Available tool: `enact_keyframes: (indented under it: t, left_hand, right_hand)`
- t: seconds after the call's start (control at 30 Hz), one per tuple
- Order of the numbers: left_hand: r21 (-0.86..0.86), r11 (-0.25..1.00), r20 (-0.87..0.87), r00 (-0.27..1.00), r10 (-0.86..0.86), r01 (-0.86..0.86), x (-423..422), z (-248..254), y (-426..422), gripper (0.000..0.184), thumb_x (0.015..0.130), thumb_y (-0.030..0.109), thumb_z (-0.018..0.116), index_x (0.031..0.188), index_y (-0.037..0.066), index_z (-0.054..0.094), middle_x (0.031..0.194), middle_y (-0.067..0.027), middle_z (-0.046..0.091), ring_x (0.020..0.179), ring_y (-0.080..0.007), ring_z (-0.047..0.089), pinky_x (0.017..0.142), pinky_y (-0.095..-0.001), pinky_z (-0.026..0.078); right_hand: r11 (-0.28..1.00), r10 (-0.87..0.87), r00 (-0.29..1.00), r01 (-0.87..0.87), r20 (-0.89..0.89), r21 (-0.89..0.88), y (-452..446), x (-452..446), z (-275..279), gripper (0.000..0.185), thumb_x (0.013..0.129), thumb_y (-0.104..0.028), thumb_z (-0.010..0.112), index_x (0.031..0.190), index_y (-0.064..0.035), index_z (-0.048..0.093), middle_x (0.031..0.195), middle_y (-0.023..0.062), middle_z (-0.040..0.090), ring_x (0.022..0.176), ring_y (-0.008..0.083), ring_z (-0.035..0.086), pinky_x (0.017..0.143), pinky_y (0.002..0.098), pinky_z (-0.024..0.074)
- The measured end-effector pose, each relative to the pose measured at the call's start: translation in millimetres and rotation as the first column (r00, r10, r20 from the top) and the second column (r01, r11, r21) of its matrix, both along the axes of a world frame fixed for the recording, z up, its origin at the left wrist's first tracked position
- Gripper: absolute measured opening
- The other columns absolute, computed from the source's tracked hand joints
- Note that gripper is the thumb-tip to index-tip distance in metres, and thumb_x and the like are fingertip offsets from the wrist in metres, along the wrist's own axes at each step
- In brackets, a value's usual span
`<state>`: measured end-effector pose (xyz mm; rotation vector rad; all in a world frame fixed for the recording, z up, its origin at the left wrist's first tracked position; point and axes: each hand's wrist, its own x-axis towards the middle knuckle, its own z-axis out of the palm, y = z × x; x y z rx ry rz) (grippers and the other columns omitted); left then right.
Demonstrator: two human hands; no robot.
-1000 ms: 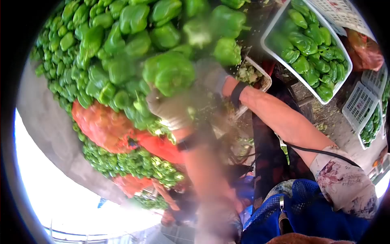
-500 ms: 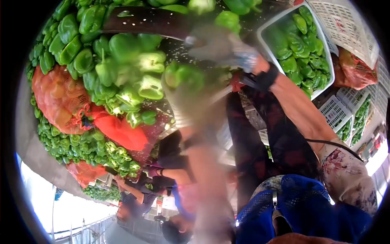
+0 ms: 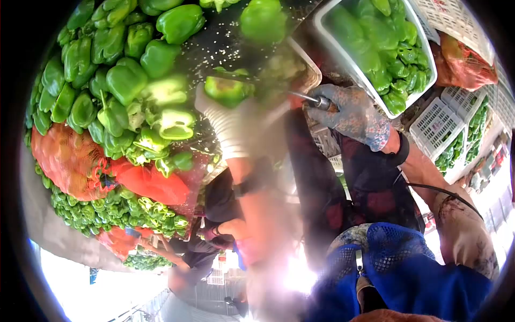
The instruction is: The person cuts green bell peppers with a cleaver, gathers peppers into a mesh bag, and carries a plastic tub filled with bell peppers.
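Observation:
My left hand (image 3: 222, 121), in a whitish striped glove, is closed around a green bell pepper (image 3: 228, 92) whose cut side shows a brownish patch. Part of the palm and wrist is blurred. My right hand (image 3: 354, 112), in a grey flowered glove, grips a knife (image 3: 323, 103) by its handle. Its metal collar points left toward the pepper; most of the blade is seen edge-on or blurred. Cut pale-green pepper halves (image 3: 174, 124) lie left of my left hand, beside a heap of whole bell peppers (image 3: 126, 80).
A white crate (image 3: 320, 26) of green peppers stands at upper right, with stacked white baskets (image 3: 437, 121) beyond. Red mesh sacks (image 3: 67, 161) lie on the pepper pile at left. White seeds dot the dark surface (image 3: 214, 45). Other people (image 3: 198, 257) work at lower left.
My right hand has drawn the knife down and right, away from the upper pile. The long blade then lay over the peppers. My left hand still holds a pepper, slightly farther left.

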<state>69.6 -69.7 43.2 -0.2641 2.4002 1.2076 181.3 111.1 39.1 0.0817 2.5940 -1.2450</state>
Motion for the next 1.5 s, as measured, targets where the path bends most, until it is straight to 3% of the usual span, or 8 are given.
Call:
enact_keyframes:
  t: [0.33,0.57,0.7,0.77,0.87,1.07,1.23,1.5]
  left_hand:
    - [0.232,0.949,0.214,0.963,0.166,-0.215,-2.0,-25.2,10.4,0.042,0.071,0.023,0.06,0.105,0.008,0.039,0.096,-0.0031,0.047,0.091,-0.0169,0.048,0.087,-0.028,0.04]
    - [0.601,0.46,0.689,0.715,0.116,-0.654,-13.5,-47.9,19.0,0.023,0.081,0.036,0.049,0.088,0.015,0.044,0.081,0.002,0.048,0.083,-0.015,0.047,0.084,-0.0258,0.036]
    - [-0.157,0.887,0.545,0.787,-0.288,0.434,-40.2,10.2,61.6,0.027,0.091,0.027,0.045,0.111,0.008,0.046,0.104,-0.0024,0.055,0.097,-0.0133,0.052,0.089,-0.0262,0.039]
    - [-0.223,0.881,0.489,0.83,-0.269,0.417,-38.9,-0.7,56.4,0.03,0.092,0.029,0.046,0.112,0.007,0.047,0.104,-0.003,0.055,0.097,-0.0142,0.052,0.09,-0.0284,0.039]
    - [0.334,0.722,0.486,0.767,0.419,-0.606,-16.0,-82.5,13.8,0.028,0.081,0.039,0.051,0.089,0.013,0.047,0.082,0.0003,0.05,0.083,-0.018,0.048,0.085,-0.0317,0.037]
    - [-0.063,0.965,0.09,0.962,0.258,-0.253,-17.2,-86.8,0.9,0.049,0.072,0.024,0.068,0.11,0.002,0.045,0.098,-0.0116,0.055,0.095,-0.0263,0.054,0.09,-0.0354,0.042]
    - [-0.633,0.771,-0.079,0.986,-0.15,0.066,-11.1,-68.7,5.5,0.075,0.061,0.011,0.081,0.124,-0.006,0.044,0.107,-0.0208,0.059,0.101,-0.0346,0.058,0.093,-0.039,0.046]
    - [0.161,0.93,0.329,0.906,0.265,-0.33,3.9,-4.9,7.6,0.078,0.06,0.005,0.081,0.126,-0.002,0.039,0.119,-0.0151,0.051,0.1,-0.0288,0.055,0.09,-0.0403,0.049]
  right_hand:
    - [0.994,0.078,0.989,-0.067,-0.125,0.087,-12.7,-1.6,-3.3,0.02,0.084,-0.026,0.061,0.091,-0.0075,0.061,0.073,0.0112,0.06,0.062,0.0262,0.06,0.054,0.0361,0.0488]
    - [0.943,-0.008,1.0,0.008,-0.001,0.332,-39.9,5.2,-18.0,0.023,0.083,-0.029,0.059,0.09,-0.0073,0.063,0.075,0.0091,0.061,0.066,0.0254,0.06,0.055,0.0391,0.0483]
    - [0.977,0.106,0.993,-0.114,0.05,0.18,-24.8,-5.6,-13.9,0.021,0.083,-0.021,0.056,0.096,-0.0054,0.06,0.081,0.0115,0.062,0.069,0.0278,0.062,0.054,0.0397,0.0491]
    - [0.986,0.079,0.991,-0.061,-0.112,0.158,-32.6,3.2,-27.3,0.019,0.075,-0.016,0.059,0.087,-0.0022,0.063,0.075,0.0116,0.062,0.07,0.0264,0.062,0.058,0.0397,0.0501]
    - [0.906,0.201,0.974,-0.226,0.105,0.358,-39.5,-12.7,-5.9,0.016,0.074,-0.011,0.056,0.085,0.0,0.061,0.074,0.0123,0.062,0.069,0.0272,0.063,0.058,0.0379,0.0501]
    - [0.899,0.154,0.987,-0.12,-0.048,0.422,-51.9,-31.1,-1.2,0.012,0.073,-0.01,0.056,0.08,-0.0017,0.059,0.07,0.0105,0.062,0.063,0.0243,0.063,0.054,0.0363,0.0483]
    - [0.947,0.088,0.992,-0.056,-0.09,0.316,-52.6,-18.5,-107.7,0.011,0.076,-0.015,0.057,0.079,-0.0071,0.064,0.07,0.0066,0.062,0.062,0.025,0.061,0.057,0.0399,0.0473]
    - [0.949,0.205,0.972,-0.226,0.118,0.219,-16.2,-50.9,-79.6,0.025,0.084,-0.026,0.055,0.099,-0.0093,0.064,0.088,0.0095,0.065,0.065,0.0241,0.063,0.05,0.0358,0.0491]
